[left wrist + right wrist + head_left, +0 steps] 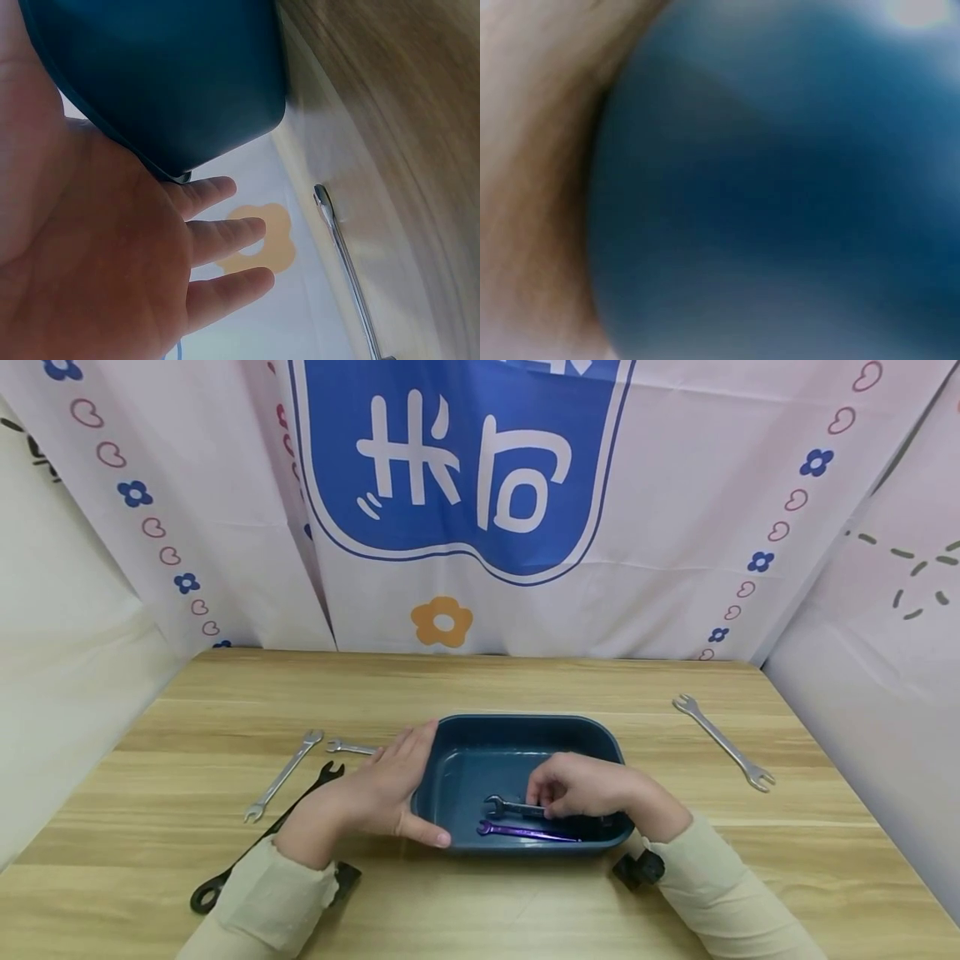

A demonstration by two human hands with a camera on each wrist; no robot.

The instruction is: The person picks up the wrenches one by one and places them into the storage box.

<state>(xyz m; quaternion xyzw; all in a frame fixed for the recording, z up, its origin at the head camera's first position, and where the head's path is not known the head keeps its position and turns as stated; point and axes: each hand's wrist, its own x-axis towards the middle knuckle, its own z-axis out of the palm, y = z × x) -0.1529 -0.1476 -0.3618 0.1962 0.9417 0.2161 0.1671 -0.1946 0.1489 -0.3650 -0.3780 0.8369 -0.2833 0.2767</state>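
A dark teal rectangular tray (pixel 471 772) stands on the table. My left hand (pixel 390 789) rests against its left side with the fingers extended and the thumb at the near left corner. In the left wrist view, the palm (pixel 97 247) and straight fingers lie beside the tray's wall (pixel 187 82). Inside the tray, my right hand (pixel 581 787) pinches a small silver open-end wrench (pixel 513 808), whose other end is hidden behind the fingers. A purple wrench (pixel 525 833) lies along the near wall. The right wrist view is filled by a blurred blue surface (pixel 780 180).
Left of the tray lie a silver wrench (pixel 283 777), a smaller one (pixel 351 747) partly behind my left hand, and a long black wrench (pixel 247 852) passing under the left forearm. Another silver wrench (pixel 723 743) lies at right. A printed cloth (pixel 660 527) hangs behind the table.
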